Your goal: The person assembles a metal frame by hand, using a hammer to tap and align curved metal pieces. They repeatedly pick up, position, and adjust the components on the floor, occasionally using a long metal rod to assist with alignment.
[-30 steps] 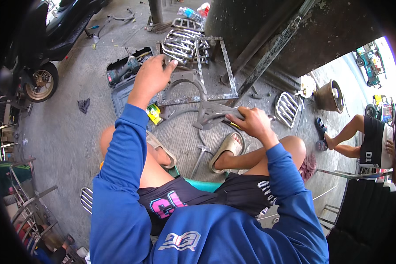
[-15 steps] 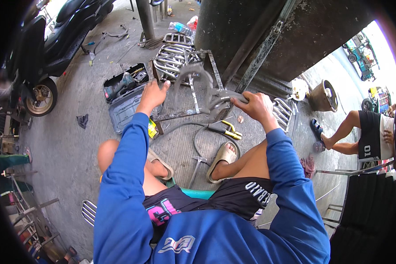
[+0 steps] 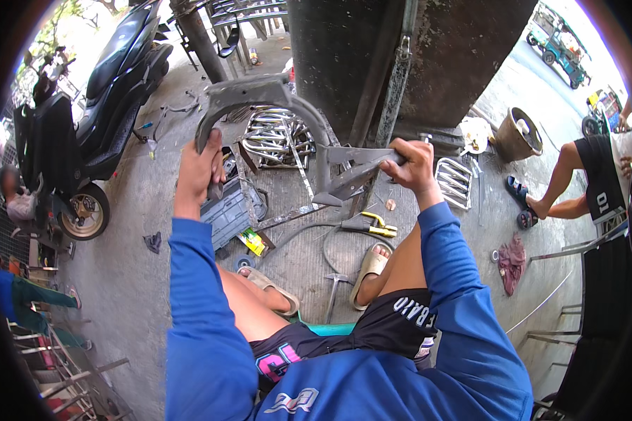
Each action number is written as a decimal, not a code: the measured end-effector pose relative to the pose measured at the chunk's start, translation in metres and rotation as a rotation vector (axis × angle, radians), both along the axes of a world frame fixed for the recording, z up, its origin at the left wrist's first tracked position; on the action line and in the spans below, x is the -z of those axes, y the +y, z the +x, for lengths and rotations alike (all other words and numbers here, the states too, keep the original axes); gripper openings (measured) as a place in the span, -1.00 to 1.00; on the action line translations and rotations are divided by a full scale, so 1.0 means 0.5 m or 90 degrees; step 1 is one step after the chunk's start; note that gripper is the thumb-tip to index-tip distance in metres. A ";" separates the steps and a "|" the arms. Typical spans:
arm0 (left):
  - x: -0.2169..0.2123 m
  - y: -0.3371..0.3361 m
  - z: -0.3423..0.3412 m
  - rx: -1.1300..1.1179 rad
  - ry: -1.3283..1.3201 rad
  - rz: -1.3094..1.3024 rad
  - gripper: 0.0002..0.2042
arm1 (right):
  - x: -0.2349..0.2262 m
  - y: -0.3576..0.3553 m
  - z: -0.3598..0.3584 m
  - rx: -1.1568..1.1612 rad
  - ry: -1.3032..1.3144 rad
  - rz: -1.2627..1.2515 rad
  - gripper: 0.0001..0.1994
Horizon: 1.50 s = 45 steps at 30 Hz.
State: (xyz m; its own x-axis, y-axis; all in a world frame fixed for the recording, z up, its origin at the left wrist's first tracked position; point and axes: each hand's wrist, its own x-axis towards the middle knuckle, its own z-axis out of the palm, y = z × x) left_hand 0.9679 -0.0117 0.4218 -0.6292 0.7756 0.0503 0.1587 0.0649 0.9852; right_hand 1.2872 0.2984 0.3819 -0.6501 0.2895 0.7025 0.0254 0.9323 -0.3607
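A grey curved metal bracket (image 3: 249, 91), arched with flat arms at its right end, is raised in front of me. The fingers of my left hand (image 3: 202, 168) are wrapped around the lower left end of its arch. My right hand (image 3: 413, 167) grips the flat arms on the right. Below the bracket stands a low angle-iron frame (image 3: 288, 216), partly hidden by it. A yellow-and-black welding electrode holder (image 3: 371, 224) with a thick cable lies on the floor. Between my slippered feet rests a hammer (image 3: 334, 291).
Shiny bent metal tubes (image 3: 277, 133) are piled behind the angle-iron frame. A grey tool case (image 3: 232, 214) lies at left, past which a black motorcycle (image 3: 112, 105) is parked. A bucket (image 3: 519, 133), a tube rack (image 3: 453, 184) and a seated person's leg (image 3: 565, 168) are at right.
The bracket has been lifted and turned, its arch now upright. My left hand, open beside it before, now grips its left end. The right hand still holds the other end.
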 end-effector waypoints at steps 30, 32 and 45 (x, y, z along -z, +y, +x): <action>0.182 0.014 0.338 0.037 -0.064 0.342 -0.37 | -0.174 0.136 -0.094 -0.361 0.462 -1.155 -0.67; 0.204 0.032 0.361 0.052 0.021 0.371 -0.35 | -0.199 0.163 -0.104 -0.375 0.389 -1.098 -0.73; 0.199 0.131 0.505 -0.042 -0.234 0.395 -0.43 | -0.281 0.078 0.042 -0.142 0.611 -0.826 -0.73</action>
